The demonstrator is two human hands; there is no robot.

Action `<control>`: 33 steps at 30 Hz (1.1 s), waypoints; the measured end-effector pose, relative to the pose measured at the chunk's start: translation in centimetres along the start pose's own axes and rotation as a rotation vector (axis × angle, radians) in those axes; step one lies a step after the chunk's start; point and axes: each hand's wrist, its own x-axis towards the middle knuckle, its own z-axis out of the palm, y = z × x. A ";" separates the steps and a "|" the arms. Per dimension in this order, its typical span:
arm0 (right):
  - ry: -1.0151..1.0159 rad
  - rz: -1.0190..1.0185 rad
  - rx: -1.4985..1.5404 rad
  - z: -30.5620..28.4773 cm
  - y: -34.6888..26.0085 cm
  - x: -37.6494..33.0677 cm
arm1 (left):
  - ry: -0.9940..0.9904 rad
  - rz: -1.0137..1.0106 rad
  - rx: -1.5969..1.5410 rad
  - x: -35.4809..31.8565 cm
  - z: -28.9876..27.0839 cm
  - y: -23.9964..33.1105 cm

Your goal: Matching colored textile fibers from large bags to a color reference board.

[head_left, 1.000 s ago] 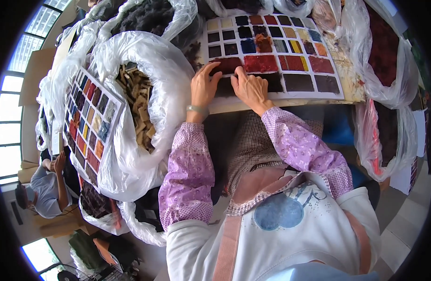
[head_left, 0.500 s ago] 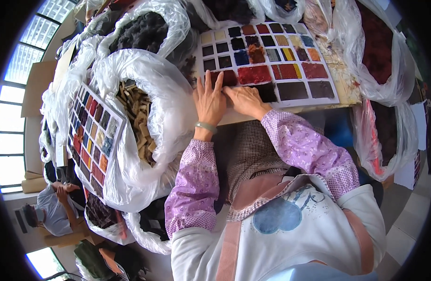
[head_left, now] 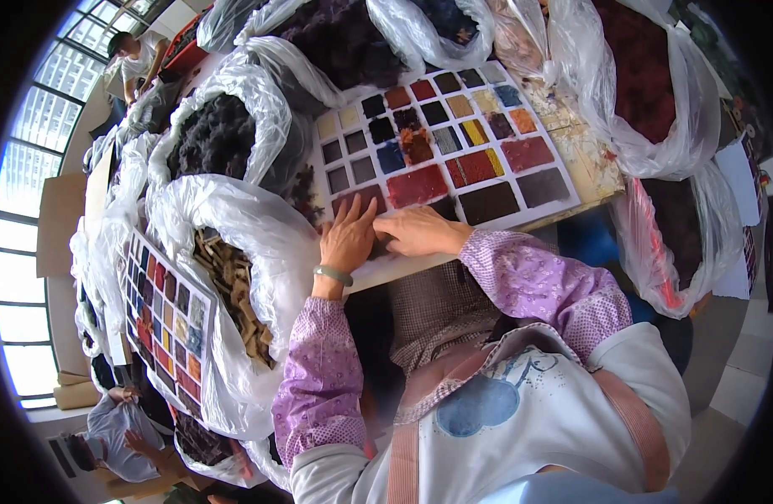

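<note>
A white grid board (head_left: 560, 170) lies on the table, its square and oblong cells filled with fluffy fibre in reds, blacks, blues, yellows and greys. Flat on the dark red patch (head_left: 365, 200) at its lower left rests my left hand (head_left: 346, 245), fingers spread, a pale bangle on the wrist. Close beside it, my right hand (head_left: 424, 233) has curled fingers pressed down at the board's near edge. Whatever its fingertips may hold is hidden. A black fibre patch (head_left: 444, 208) is partly covered by that hand.
Plastic bags surround the board: one of brown chunks (head_left: 235, 286), one of black fibre (head_left: 214, 139), one of dark red fibre (head_left: 643, 76). A second patterned grid sheet (head_left: 164, 315) leans at left. Two other people (head_left: 139, 63) are farther off. Loose fluff dots the table (head_left: 592, 155).
My view has shifted, so the board sits lower and further left in it. Both hands stay at the board's lower left corner. Another person has come into view at the upper left.
</note>
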 end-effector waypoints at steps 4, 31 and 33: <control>0.155 0.029 0.102 -9.4 9.9 0.5 | -0.197 0.059 -0.114 1.9 -4.7 -1.0; 0.697 0.324 -0.505 -30.4 40.6 9.7 | 0.564 0.014 -0.065 52.3 -7.6 12.0; 0.755 0.510 -0.300 -31.0 38.6 10.2 | 0.577 -0.037 -0.114 52.5 -7.1 11.7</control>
